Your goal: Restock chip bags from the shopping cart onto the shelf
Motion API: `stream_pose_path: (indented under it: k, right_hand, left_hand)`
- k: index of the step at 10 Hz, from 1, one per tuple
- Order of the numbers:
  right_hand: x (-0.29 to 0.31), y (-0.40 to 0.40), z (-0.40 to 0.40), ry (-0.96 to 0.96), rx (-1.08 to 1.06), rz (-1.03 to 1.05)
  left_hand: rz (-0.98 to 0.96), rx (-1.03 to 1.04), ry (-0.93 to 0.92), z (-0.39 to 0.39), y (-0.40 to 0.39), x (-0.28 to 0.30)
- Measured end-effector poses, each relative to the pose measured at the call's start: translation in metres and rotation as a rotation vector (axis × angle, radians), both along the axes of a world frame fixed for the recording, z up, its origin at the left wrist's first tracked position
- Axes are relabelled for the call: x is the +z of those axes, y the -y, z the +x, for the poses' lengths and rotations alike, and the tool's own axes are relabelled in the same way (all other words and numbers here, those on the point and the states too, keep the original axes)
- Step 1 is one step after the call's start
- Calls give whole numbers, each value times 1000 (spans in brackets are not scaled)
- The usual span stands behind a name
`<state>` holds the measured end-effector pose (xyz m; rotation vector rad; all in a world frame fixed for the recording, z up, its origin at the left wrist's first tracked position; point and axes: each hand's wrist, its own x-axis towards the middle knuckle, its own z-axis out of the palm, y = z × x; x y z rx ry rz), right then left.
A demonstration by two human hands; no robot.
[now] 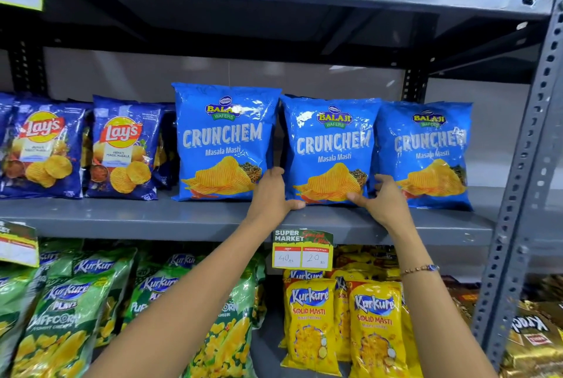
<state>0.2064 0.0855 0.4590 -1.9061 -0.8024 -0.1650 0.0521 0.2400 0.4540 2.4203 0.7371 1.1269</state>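
**Middle bag going onto the shelf**

Three Crunchem bags stand upright on the shelf at frame centre. The left hand and right hand clasp the lower corners of the middle bag, seating it. The cart is out of view, so remaining stock cannot be judged.
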Motion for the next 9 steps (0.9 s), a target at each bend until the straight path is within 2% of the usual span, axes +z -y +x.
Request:
stream_pose_path:
  k: [1, 2, 3, 4, 5, 6, 8, 9]
  right_hand:
    - [-4, -5, -37, 217, -140, 173]
    - [-2, -28, -84, 277, 67, 259]
    - [0, -65, -120, 250, 297, 127]
    - [-1, -103, -140, 215, 329, -28]
    - [3, -125, -141, 120, 299, -95]
    - [5, -135, -134, 30, 300, -158]
    - [2, -136, -134, 32, 264, -136]
    - [9, -128, -146, 80, 228, -194]
  left_hand:
    - [81, 46, 260, -35, -7, 5]
    - [142, 230, 581, -76, -29, 10]
    - [-5, 385, 562, -110, -58, 15]
    - [-190, 309, 230, -129, -88, 14]
    - [-275, 237, 16, -134, -102, 11]
    - [-302, 163, 38, -134, -109, 8]
    - [-337, 92, 58, -136, -116, 6]
    - [-326, 111, 16, -141, -110, 10]
